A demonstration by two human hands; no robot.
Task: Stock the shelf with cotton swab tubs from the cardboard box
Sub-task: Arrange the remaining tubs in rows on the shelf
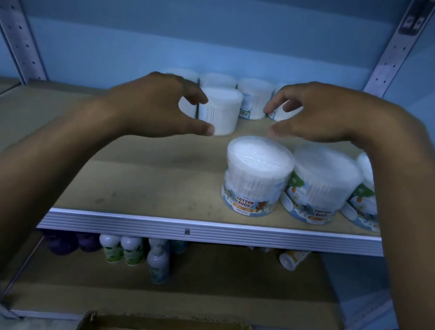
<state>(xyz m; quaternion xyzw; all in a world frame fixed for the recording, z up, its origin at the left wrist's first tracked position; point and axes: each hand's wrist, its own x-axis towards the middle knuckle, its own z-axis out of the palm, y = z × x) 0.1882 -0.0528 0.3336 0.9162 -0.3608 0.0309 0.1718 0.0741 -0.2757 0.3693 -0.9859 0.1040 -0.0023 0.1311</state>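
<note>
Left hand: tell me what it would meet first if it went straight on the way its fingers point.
Most likely the lone tub standing just past the left hand. The fingers curve toward its side, apparently not touching, though depth is hard to judge here.

Dim bluish light, soft blur, warped edges

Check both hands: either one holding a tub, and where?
Nothing held. Left hand and right hand hover over the shelf, fingers loosely curled, clear of the tubs.

"COTTON BUDS" on the front tub [255, 176] and neighbouring tub [323, 186]; smaller print seems illegible.
</note>
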